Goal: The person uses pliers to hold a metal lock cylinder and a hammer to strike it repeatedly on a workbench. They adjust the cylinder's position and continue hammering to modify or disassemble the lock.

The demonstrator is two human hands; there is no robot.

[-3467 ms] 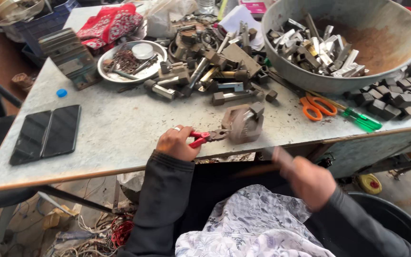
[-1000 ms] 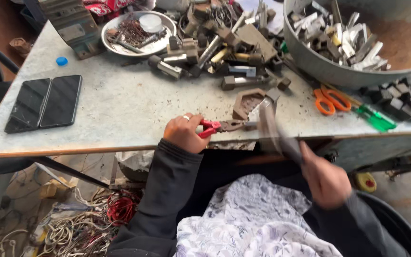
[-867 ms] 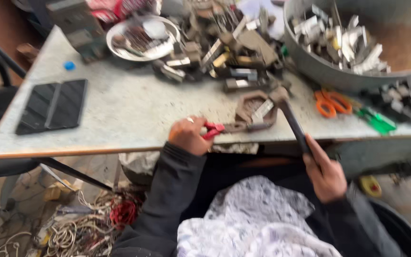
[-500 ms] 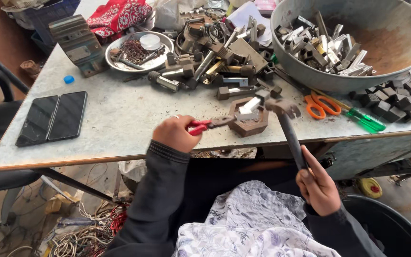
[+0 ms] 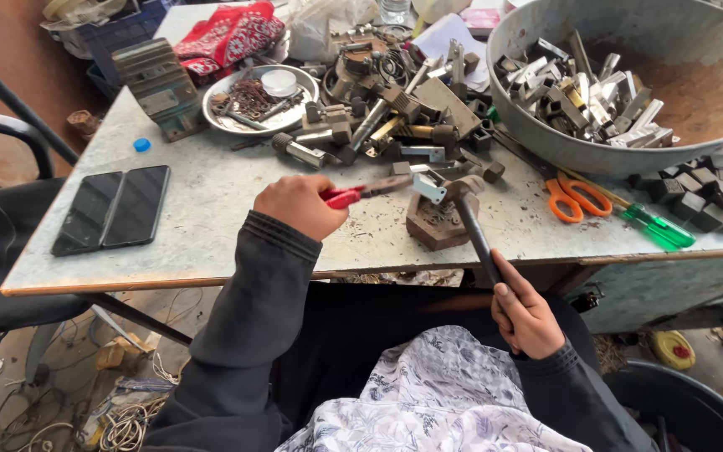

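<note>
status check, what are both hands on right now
Left hand gripping red-handled pliers, clamping small metal piece. Right hand holding dark-handled hammer, head on rusty metal block. Scrap-metal pile close behind.

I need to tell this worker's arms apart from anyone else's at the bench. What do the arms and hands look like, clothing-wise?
Both arms wear long, dark charcoal sleeves with ribbed knit cuffs at the wrists. The left hand and right hand are bare, with no gloves. No watch or bracelet shows, and no markings are visible on the sleeves.
</note>
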